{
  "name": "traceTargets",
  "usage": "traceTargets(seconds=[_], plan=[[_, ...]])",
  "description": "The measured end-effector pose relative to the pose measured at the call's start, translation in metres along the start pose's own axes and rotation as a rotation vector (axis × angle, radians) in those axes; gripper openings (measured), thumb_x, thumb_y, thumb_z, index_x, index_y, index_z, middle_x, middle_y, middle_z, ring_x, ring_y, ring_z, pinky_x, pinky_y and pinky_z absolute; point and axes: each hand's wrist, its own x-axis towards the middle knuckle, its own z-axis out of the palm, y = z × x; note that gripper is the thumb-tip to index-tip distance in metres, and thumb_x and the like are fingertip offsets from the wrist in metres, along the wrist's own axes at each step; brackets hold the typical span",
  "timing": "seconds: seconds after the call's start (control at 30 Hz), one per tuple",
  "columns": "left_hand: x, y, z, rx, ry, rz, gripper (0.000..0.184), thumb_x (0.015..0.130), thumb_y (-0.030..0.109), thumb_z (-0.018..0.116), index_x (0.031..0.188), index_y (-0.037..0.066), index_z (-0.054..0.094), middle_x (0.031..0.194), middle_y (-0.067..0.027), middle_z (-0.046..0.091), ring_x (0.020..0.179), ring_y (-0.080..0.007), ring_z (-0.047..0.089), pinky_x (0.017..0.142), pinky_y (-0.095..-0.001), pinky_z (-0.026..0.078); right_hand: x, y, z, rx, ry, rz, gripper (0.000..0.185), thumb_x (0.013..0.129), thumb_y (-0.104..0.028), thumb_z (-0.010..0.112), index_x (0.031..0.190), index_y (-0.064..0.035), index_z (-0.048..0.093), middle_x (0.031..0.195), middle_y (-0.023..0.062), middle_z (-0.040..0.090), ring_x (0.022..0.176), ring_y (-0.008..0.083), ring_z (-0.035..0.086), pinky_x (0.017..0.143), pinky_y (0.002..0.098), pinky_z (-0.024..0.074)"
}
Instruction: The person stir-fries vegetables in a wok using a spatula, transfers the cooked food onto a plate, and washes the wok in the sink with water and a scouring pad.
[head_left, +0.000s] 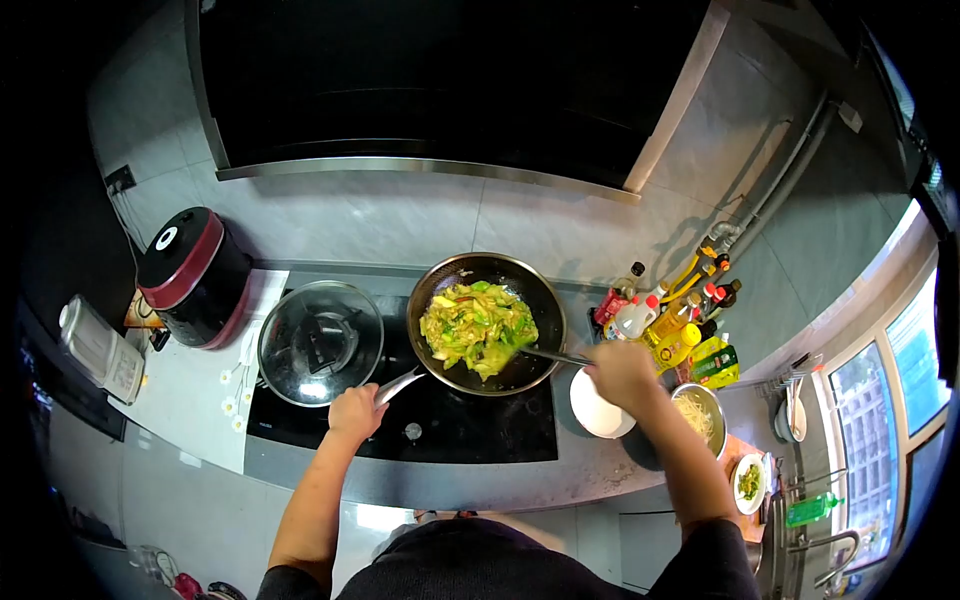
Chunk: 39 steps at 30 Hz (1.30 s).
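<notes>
My left hand [355, 412] is closed around the metal handle of a dark wok [548, 300] on the cooktop. Chopped green and yellow vegetables [478, 325], cabbage-like, lie heaped in the wok. In my right hand [625, 375] is the handle of a long spatula [555, 355], which reaches over the wok's right rim. Its far end is blurred among the vegetables. Just below my right hand, a white bowl [600, 405] sits on the counter beside the cooktop.
A glass-lidded pan [320, 343] stands left of the wok on the black cooktop [480, 435]. Farther left is a rice cooker [195, 280]. Several sauce bottles [665, 320] crowd the right back. A metal bowl of pale shreds [700, 418] and a plate of food [750, 483] lie right.
</notes>
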Motion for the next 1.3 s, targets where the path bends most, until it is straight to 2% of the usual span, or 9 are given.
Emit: traceTargets(seconds=[0.07,0.3,0.4,0.53,0.73,0.87,1.0,1.07,1.3], plan=[[0.001,-0.001,0.001,-0.006,0.004,0.004,0.029,0.081,0.036,0.07,0.093,0.01,0.063,0.084,-0.0138,0.069,0.08,-0.0339,0.068,0.071,-0.0432,0.056,0.022,-0.007,0.037,0.122,0.196,-0.027,0.018,0.082,-0.027,0.066,0.093,-0.0122,0.068,0.08,0.0104,0.066,0.072,0.03,0.067,0.061,0.0438,0.0523],[0.001,-0.004,0.005,0.023,0.029,0.03,0.029,0.081,0.035,0.071,0.094,0.011,0.063,0.084,-0.0131,0.069,0.079,-0.0328,0.069,0.071,-0.0426,0.056,0.019,0.015,-0.03,-0.062,0.15,-0.038,0.012,0.082,-0.02,0.064,0.091,-0.0125,0.069,0.08,0.0101,0.066,0.076,0.0295,0.067,0.063,0.0418,0.0522],[0.002,-0.007,0.007,0.004,0.035,0.04,0.031,0.081,0.036,0.07,0.093,0.009,0.062,0.082,-0.0148,0.068,0.078,-0.0341,0.068,0.069,-0.0439,0.055,0.036,0.029,0.0,-0.119,0.135,-0.106,0.01,0.082,-0.02,0.064,0.087,-0.0131,0.07,0.081,0.0097,0.066,0.076,0.029,0.067,0.064,0.0411,0.0526],[0.002,-0.007,0.007,-0.018,0.035,0.042,0.032,0.081,0.037,0.07,0.093,0.008,0.061,0.081,-0.0158,0.068,0.078,-0.0348,0.067,0.069,-0.0447,0.055,0.047,0.006,0.007,-0.035,0.178,0.066,0.019,0.085,-0.027,0.063,0.084,-0.0094,0.07,0.085,0.0093,0.068,0.079,0.0279,0.069,0.068,0.04,0.0538],[0.004,-0.008,0.008,-0.02,0.005,0.012,0.031,0.081,0.036,0.07,0.093,0.008,0.062,0.082,-0.016,0.068,0.078,-0.0352,0.067,0.069,-0.0452,0.055,0.069,0.016,-0.021,-0.234,-0.193,0.35,0.029,0.089,-0.032,0.058,0.097,-0.0083,0.072,0.105,0.0135,0.069,0.089,0.0296,0.069,0.074,0.0392,0.0543],[0.004,-0.007,0.004,-0.024,0.017,0.024,0.031,0.081,0.036,0.07,0.093,0.009,0.062,0.081,-0.0159,0.068,0.077,-0.0354,0.068,0.068,-0.045,0.055,0.104,0.028,0.051,0.322,-0.578,0.268,0.028,0.086,-0.022,0.056,0.095,0.0009,0.07,0.071,0.0154,0.068,0.064,0.0266,0.066,0.063,0.0367,0.052],[0.006,-0.007,0.002,-0.025,0.01,0.024,0.028,0.08,0.034,0.071,0.091,0.01,0.062,0.082,-0.0147,0.068,0.078,-0.0341,0.068,0.068,-0.0437,0.056,0.091,0.05,0.149,0.752,-0.162,0.273,0.035,0.089,-0.035,0.061,0.087,-0.001,0.07,0.061,0.0105,0.06,0.055,0.0153,0.057,0.056,0.0327,0.0467],[0.006,-0.007,0.001,-0.023,0.009,0.024,0.028,0.08,0.034,0.071,0.092,0.01,0.062,0.082,-0.0147,0.068,0.078,-0.0341,0.068,0.068,-0.0438,0.056,0.072,0.043,0.133,0.668,-0.05,0.225,0.031,0.086,-0.035,0.062,0.083,-0.0061,0.072,0.076,0.0192,0.067,0.073,0.0364,0.066,0.068,0.0461,0.0503],[0.007,-0.01,0.005,-0.021,0.018,0.026,0.03,0.08,0.035,0.071,0.094,0.009,0.063,0.08,-0.0157,0.068,0.076,-0.0352,0.068,0.068,-0.0451,0.055,0.039,0.032,0.033,0.232,0.074,0.059,0.027,0.084,-0.034,0.065,0.095,-0.0098,0.07,0.077,0.0198,0.066,0.077,0.0382,0.066,0.072,0.0484,0.0521]])
